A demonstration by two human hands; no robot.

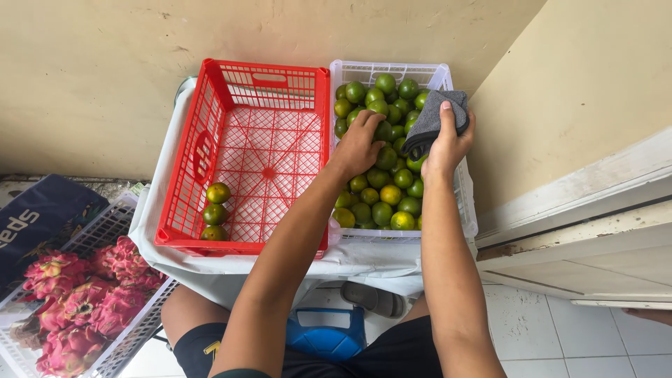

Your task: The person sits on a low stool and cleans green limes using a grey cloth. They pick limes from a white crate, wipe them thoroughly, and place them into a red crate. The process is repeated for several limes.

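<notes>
Hands over white crate (458, 183), both inside its rim. L hand (358, 143) palm down, fingers curled onto green limes (381, 189) near crate's middle, closing on one; grip itself hidden by the knuckles. R hand (448, 143) clasps folded grey cloth (437, 119), thumb and fingers wrapped round it, above limes at crate's far right. White crate nearly full of limes, a few yellowish. Just left, touching side by side: red crate (210, 147), w/ three limes (215, 212) in near-left corner. Both crates sit on counter covered w/ white sheet (210, 269). Further left, low: white basket (136, 329) of pink dragon fruit (84, 308). Blue stool (325, 336) between knees.
</notes>
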